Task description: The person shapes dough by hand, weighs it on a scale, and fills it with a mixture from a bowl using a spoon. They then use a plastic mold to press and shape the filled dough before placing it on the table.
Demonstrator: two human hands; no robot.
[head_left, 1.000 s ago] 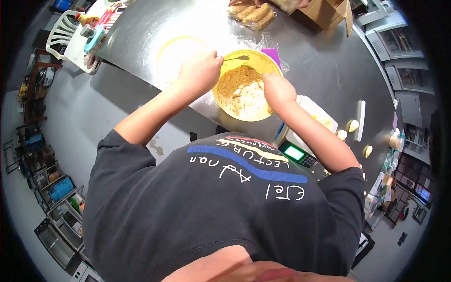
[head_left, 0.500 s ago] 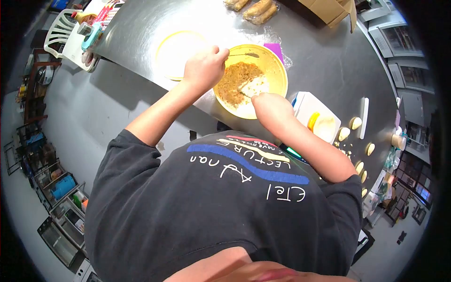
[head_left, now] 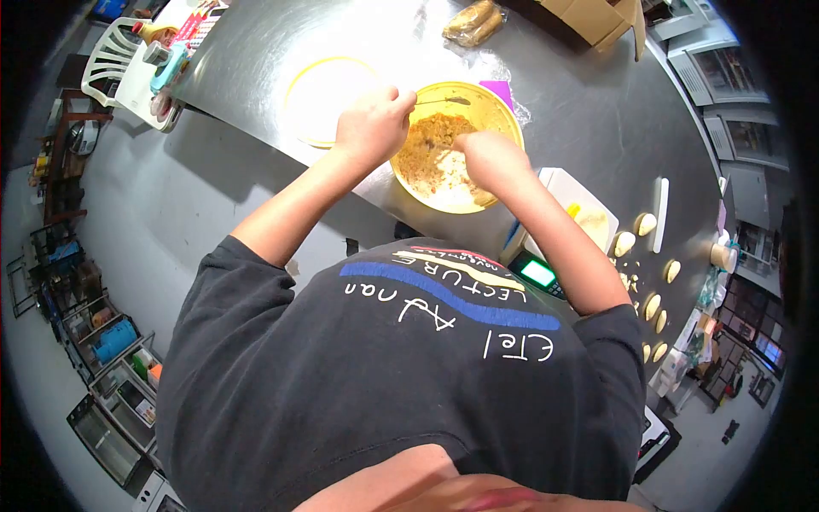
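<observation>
My left hand sits at the left rim of the round yellow plastic bowl, upper centre of the frame, closed around the thin metal spoon, whose head lies across the bowl's far rim. That grip and position match half a second ago. The change is in my right hand: then it rested at the bowl's near edge, lower right of the bowl; now it reaches over the bowl, fingers down in the crumbly tan and white mixture. Whether those fingers pinch any mixture I cannot tell, since the back of the hand hides them. My judgement: the work has passed from spoon to hand, taking up or pressing the filling.

The bowl stands on the grey steel bench, near its front edge. Right of it sit a white scale with a green display and a row of small pale dough pieces.
</observation>
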